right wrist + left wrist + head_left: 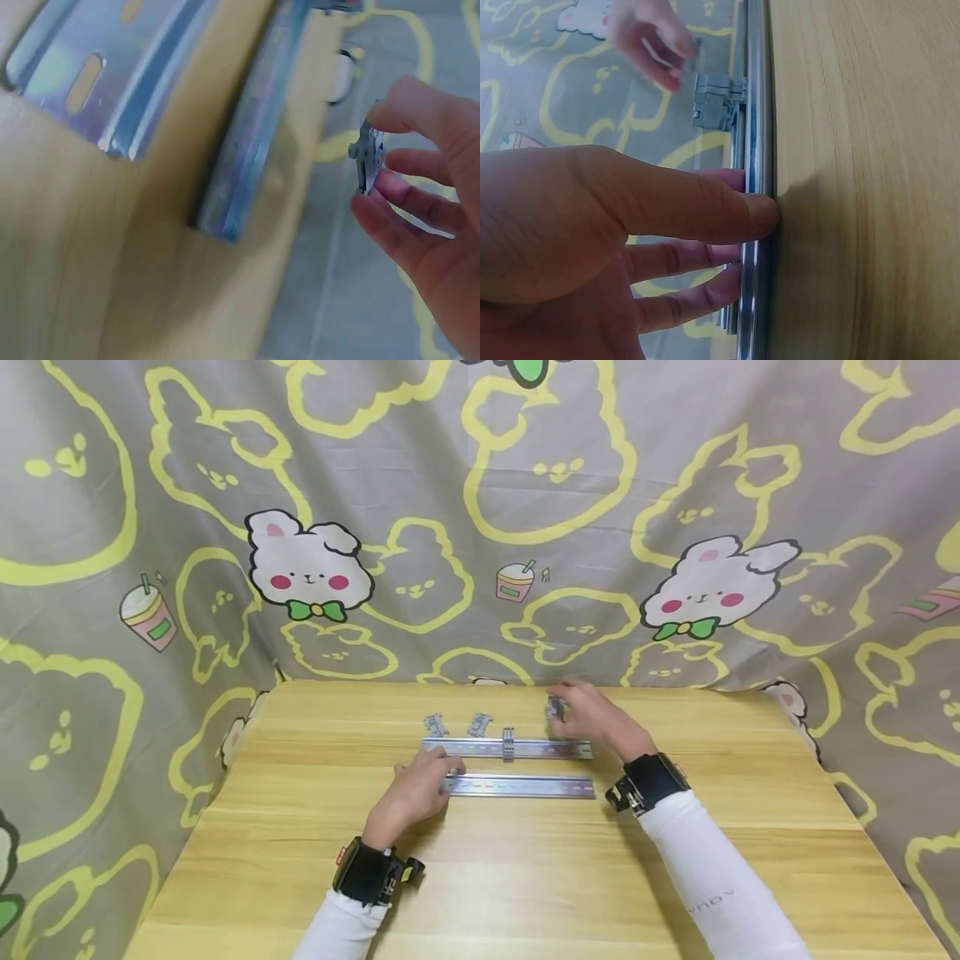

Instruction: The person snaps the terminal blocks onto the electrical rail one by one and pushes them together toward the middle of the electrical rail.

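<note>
From my remote station I record two slotted metal DIN rails on a wood-grain table [525, 877], running left to right, roughly parallel and apart. The left hand [423, 785] grips the near rail [521, 787] at its left part: the thumb lies against the near edge and the fingers reach over the far side, the gap between them closed down to the rail's width. The left end of that rail is hidden by the hand.

The right hand [592, 718] is beyond the right part of the far rail [547, 749]. It is partly closed, with thumb and fingertips pinching a thin grey terminal block [367, 157]; I cannot tell whether this piece touches the table.

About midway along the far rail I find a mounted group of grey terminal blocks [508, 745], set side by side across it. Just beyond the same rail, toward its left end, lie a left loose block [434, 724] and a right loose block [480, 724], apart from each other.

Each wrist carries a black camera band, left [367, 870] and right [656, 781], above white sleeves. A grey curtain [420, 468] with yellow outlines and rabbit faces closes the far side.
</note>
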`<state>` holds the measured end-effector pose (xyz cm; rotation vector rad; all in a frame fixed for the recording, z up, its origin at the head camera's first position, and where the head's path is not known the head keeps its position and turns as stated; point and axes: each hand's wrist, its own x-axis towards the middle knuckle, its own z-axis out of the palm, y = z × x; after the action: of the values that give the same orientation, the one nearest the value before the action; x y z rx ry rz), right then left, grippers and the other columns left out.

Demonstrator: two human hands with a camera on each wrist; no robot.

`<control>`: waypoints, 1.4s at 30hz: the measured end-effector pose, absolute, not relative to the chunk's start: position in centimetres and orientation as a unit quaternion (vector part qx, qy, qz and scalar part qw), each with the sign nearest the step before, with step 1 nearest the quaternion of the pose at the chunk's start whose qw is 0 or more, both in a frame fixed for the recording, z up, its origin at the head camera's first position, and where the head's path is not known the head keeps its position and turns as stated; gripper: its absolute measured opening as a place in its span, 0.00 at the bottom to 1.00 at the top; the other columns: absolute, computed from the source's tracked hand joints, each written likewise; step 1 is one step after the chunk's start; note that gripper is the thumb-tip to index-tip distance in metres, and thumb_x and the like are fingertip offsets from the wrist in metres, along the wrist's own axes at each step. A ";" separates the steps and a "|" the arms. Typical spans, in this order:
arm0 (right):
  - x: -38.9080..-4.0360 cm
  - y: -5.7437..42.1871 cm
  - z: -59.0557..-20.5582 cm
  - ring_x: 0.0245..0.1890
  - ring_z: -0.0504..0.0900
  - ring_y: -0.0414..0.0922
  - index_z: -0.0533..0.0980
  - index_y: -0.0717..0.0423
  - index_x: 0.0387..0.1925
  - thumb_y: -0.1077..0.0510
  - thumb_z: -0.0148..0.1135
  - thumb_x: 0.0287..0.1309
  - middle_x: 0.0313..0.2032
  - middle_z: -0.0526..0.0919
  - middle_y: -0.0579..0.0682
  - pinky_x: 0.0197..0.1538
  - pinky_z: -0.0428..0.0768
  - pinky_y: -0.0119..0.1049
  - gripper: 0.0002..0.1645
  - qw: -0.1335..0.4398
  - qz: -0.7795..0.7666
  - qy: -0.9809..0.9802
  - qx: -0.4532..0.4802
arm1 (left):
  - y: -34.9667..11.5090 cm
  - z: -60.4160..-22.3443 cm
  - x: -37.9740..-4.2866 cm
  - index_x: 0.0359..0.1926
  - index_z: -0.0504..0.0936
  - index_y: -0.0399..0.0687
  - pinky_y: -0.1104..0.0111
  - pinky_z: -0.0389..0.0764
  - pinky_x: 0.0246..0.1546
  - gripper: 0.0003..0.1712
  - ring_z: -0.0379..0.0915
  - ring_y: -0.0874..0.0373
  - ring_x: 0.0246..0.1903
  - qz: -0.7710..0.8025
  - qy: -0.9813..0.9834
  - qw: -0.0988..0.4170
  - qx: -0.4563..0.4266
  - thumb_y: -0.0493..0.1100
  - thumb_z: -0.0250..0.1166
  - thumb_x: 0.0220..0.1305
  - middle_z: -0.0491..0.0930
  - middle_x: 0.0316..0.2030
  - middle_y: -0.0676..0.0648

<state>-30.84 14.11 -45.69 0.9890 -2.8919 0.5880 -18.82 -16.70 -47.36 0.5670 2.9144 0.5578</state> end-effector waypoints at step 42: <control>-20.5 21.2 -48.4 0.51 0.79 0.61 0.75 0.71 0.52 0.74 0.69 0.43 0.50 0.80 0.63 0.55 0.80 0.52 0.30 -0.076 0.403 -0.877 0.249 | -16.9 -47.8 -18.8 0.50 0.83 0.52 0.28 0.67 0.49 0.23 0.70 0.47 0.50 0.194 0.960 0.048 0.197 0.33 0.69 0.51 0.77 0.46 0.48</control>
<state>-20.53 21.24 -48.42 0.8219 -2.8987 1.3328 -18.79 -16.92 -47.80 0.5999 2.9274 0.5917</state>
